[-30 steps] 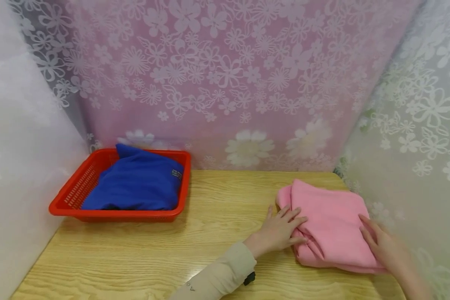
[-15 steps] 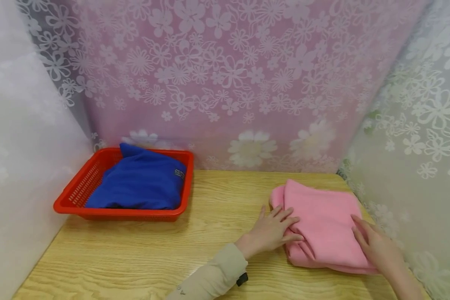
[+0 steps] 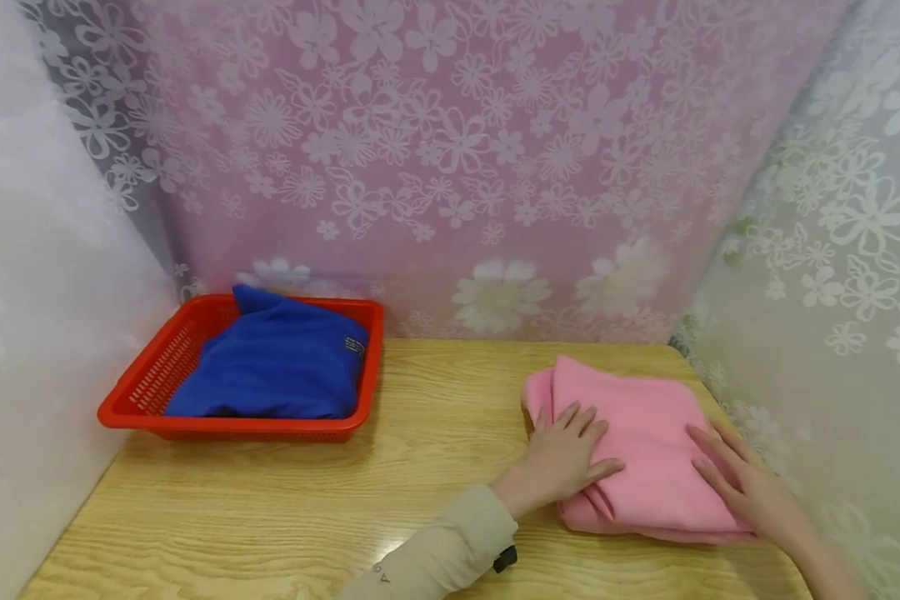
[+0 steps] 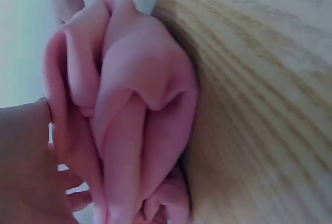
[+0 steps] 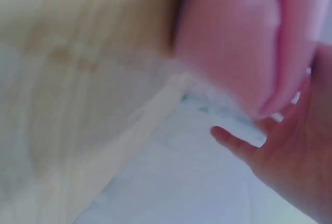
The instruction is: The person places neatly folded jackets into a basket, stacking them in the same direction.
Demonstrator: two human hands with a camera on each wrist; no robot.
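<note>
A folded pink cloth (image 3: pixel 645 433), possibly a garment, lies on the right part of the table. My left hand (image 3: pixel 558 462) rests on its left side with fingers spread over the top. At the right edge, my right hand (image 3: pixel 753 492) touches the cloth with its fingers extended. Seen from the left wrist, the near side of the pink cloth (image 4: pixel 150 68) shows thick, loose folds, and part of my left hand (image 4: pixel 26 167) is beside it. In the right wrist view, the layered end of the cloth (image 5: pixel 228 42) stands next to my right hand (image 5: pixel 295 156).
A red plastic basket (image 3: pixel 240 427) stands at the table's back left, with a folded blue cloth (image 3: pixel 285 367) in it bearing a small printed label. Flower-patterned sheeting (image 3: pixel 457 167) encloses the wood-grain table (image 3: pixel 270 508) at the back and sides.
The pink cloth has shifted a little to the left on the table. My right hand has moved left with it, while my left hand now lies further over its top.
</note>
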